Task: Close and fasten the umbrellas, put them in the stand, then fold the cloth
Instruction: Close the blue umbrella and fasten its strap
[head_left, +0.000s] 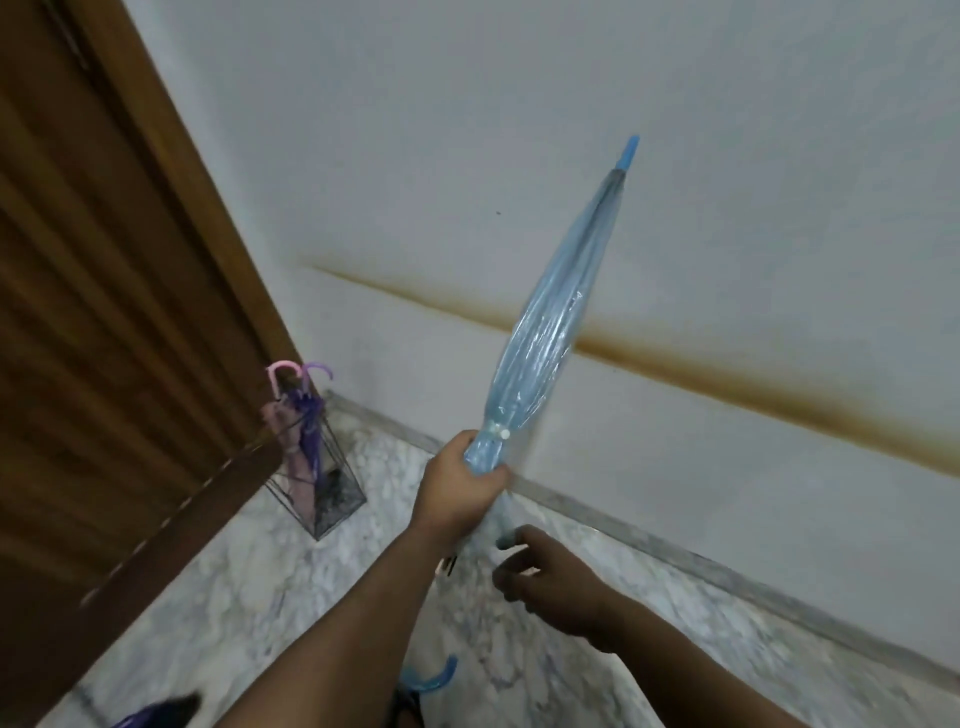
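Head view: left hand (462, 491) grips blue umbrella (550, 332) just below fastened strap, tip up toward wall. Right hand (550, 582) loosely curled beside shaft, holding nothing. Stand (332, 488) with 2 umbrellas by door, well apart.

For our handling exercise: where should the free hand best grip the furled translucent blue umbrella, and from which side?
Probably the curved blue handle, from the right: it hangs free below the left hand, which grips the furled translucent blue umbrella under its strap, and the open right hand is nearby.
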